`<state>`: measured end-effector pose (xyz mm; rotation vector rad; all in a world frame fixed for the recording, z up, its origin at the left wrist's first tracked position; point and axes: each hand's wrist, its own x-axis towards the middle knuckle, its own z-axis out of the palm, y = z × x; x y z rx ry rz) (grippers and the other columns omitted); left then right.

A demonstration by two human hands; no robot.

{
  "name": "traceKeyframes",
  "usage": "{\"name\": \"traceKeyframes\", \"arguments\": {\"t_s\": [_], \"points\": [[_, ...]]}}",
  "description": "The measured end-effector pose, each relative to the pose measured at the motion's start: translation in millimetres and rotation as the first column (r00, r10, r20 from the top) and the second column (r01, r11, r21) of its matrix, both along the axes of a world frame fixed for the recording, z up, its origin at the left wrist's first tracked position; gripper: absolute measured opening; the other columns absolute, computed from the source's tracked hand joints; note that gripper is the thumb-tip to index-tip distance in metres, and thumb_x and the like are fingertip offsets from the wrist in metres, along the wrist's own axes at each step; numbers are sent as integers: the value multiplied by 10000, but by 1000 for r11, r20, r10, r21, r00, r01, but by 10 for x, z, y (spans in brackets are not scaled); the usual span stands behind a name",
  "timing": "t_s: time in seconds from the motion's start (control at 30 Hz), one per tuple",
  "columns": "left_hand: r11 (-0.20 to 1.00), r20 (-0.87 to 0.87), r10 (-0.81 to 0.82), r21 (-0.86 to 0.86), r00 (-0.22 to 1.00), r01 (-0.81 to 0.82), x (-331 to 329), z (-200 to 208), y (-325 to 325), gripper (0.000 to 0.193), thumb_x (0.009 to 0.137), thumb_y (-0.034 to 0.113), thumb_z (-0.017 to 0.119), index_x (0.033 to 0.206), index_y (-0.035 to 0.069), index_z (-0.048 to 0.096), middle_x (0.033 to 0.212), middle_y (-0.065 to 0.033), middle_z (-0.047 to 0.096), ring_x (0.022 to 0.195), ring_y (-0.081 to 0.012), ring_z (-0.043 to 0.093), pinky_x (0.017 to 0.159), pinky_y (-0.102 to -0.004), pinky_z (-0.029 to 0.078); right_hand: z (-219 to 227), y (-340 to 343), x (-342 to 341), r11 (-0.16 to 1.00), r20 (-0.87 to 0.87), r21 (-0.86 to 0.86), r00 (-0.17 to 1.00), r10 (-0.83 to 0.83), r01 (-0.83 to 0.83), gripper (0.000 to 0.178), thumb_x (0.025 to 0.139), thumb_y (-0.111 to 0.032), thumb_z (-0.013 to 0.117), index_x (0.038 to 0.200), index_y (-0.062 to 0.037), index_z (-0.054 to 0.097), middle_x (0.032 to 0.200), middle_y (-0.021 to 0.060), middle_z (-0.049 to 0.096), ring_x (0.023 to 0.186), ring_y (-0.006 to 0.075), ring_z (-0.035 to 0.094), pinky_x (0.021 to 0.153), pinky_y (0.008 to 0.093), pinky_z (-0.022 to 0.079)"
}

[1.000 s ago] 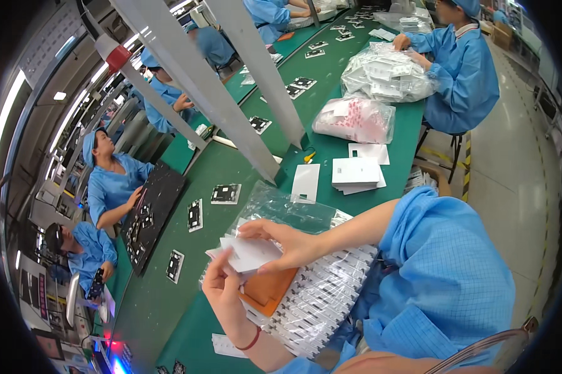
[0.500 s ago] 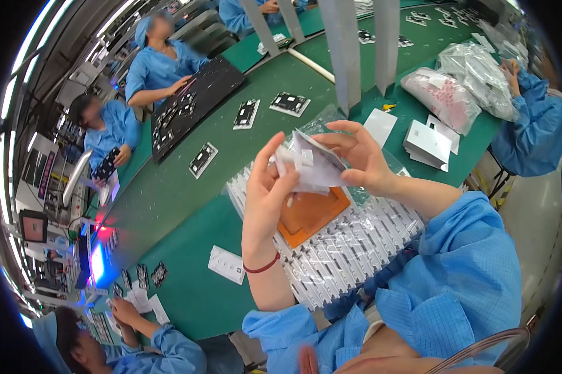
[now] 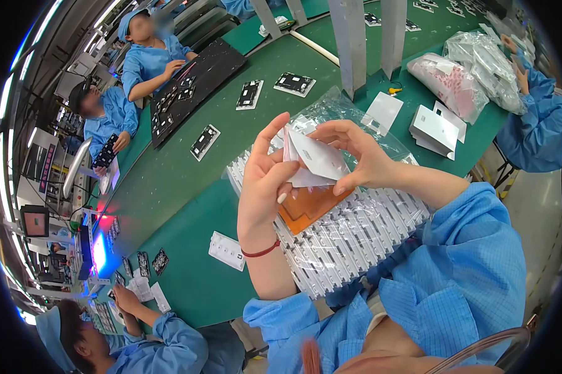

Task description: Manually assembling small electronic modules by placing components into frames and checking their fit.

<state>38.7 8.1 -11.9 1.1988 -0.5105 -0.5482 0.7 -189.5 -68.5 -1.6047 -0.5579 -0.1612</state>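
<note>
A few thin white sheets (image 3: 315, 156), bent and fanned apart at an angle, are held up between my two hands. My left hand (image 3: 265, 171) pinches their left edge between thumb and fingers. On the other side, my right hand (image 3: 362, 156) grips the right edge, its fingers curled over the top. Below them lies an orange flat plate (image 3: 307, 215) with a stepped recess. It rests on a white slatted tray (image 3: 331, 258), which is partly covered by clear plastic film (image 3: 331, 112).
White cards (image 3: 433, 131) are stacked at the right, near bulging clear plastic bags (image 3: 486, 71). Several black-and-white framed parts (image 3: 248, 95) lie on the green bench (image 3: 187, 206). A white perforated card (image 3: 226, 250) lies left. Grey metal posts (image 3: 348, 50) rise behind. Co-workers sit around.
The white sheets have turned, so a smooth upper face with a small printed mark now shows. My hands have shifted slightly with them, and the whole view has moved a little.
</note>
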Motion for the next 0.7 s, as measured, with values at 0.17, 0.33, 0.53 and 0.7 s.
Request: {"name": "traceKeyframes", "arguments": {"t_s": [0.17, 0.33, 0.53, 0.7], "points": [[959, -128, -210, -218, 969, 179, -2, 23, 40, 625, 821, 4, 492, 1366, 56, 191, 798, -106, 604, 445, -48, 467, 381, -155, 343, -31, -6, -1, 998, 38, 37, 998, 44, -45, 916, 586, -414, 783, 1276, -64, 293, 1268, 122, 423, 1187, 247, 414, 986, 398, 307], [999, 15, 38, -8, 999, -38, -75, 54, -59, 598, 851, 21, 480, 1367, 68, 183, 739, -77, 608, 482, -37, 490, 396, -140, 337, 140, -50, 29, 991, 184, -136, 982, 44, -18, 1010, 629, -578, 681, 1335, -24, 216, 1356, 143, 301, 1305, 252, 216, 1061, 413, 151], [989, 104, 136, 50, 985, -142, -219, 110, -122, 527, 862, 37, 479, 1338, 70, 255, 746, -59, 611, 524, -24, 496, 416, -133, 345, 228, -137, -24, 990, 265, -72, 955, 136, -121, 989, 628, -772, 478, 1297, -56, 346, 1371, 156, 256, 1306, 301, 162, 1049, 452, 130], [956, 138, 275, 69, 952, -286, -211, 108, -127, 550, 837, 3, 507, 1326, 60, 264, 760, -67, 607, 550, -30, 511, 436, -147, 374, 487, -70, -87, 983, 189, -170, 981, -39, 72, 769, 726, -622, 555, 1193, -20, 453, 1201, 143, 455, 1141, 241, 424, 955, 364, 313]]}}
